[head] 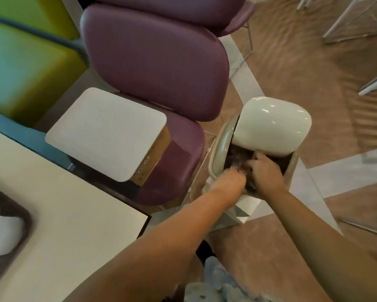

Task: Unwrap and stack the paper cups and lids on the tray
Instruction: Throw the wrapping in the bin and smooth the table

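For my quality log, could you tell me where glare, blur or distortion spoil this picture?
Head view: glare streaks the white bin lid; both hands are motion-smeared at the bin's mouth, so each grip is unreadable; wide-angle bending curves the table edge; the tray at left is soft.

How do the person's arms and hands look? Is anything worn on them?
Both forearms are bare up to the frame edge: no sleeve shows. The left hand and the right hand wear no gloves. I see no watch, bracelet or ring, though the fingers are blurred and partly hidden.
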